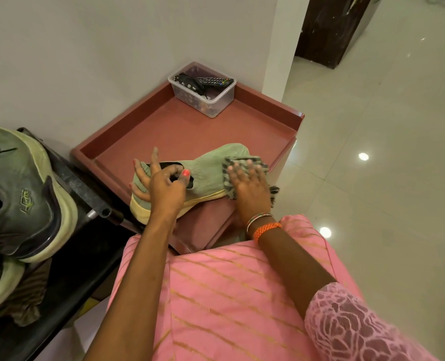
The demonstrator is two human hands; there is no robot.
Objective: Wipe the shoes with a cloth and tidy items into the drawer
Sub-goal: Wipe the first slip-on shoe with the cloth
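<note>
A pale green knit shoe (211,173) with a yellow sole lies on its side at the near edge of the reddish-brown cabinet top (190,128). My left hand (161,183) grips the shoe at its heel opening, thumb hooked inside the collar. My right hand (250,186) presses a grey-and-black checked cloth (245,162) flat against the shoe's side near the toe, fingers straight. Part of the cloth hangs down beside my right wrist.
A clear plastic box (205,100) holding a remote control (216,80) and dark items stands in the cabinet's far corner by the wall. On the left, grey-green sneakers (20,199) sit on a black rack (80,183). Glossy tiled floor (372,126) spreads to the right.
</note>
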